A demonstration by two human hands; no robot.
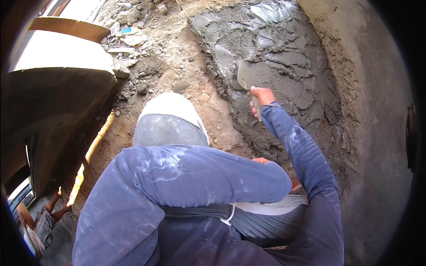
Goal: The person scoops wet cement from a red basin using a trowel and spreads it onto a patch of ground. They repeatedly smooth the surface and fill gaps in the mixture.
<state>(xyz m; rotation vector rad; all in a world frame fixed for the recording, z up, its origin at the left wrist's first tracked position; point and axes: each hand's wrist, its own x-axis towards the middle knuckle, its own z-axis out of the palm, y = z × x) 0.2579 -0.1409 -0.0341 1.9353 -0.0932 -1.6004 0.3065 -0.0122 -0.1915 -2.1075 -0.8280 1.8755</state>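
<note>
My right hand (262,98) is closed around the handle of a trowel, and its flat blade (249,74) lies against wet grey mortar (293,57). The mortar forms a long, rough bed with ridges and smoothed patches. Bent across in front of me is my left arm, in a dusty blue sleeve. Only a little of my left hand (261,160) shows past that sleeve, near the mortar's lower edge; its fingers are mostly hidden. Along the left side of the mortar runs a thin taut string (208,46).
A rough plastered wall (372,88) rises on the right. Rubble (128,26) and bare soil (177,66) lie on the left. A rounded grey-and-white cloth-covered shape (168,122) stands ahead of my left arm. Another person's legs (53,213) show at the lower left.
</note>
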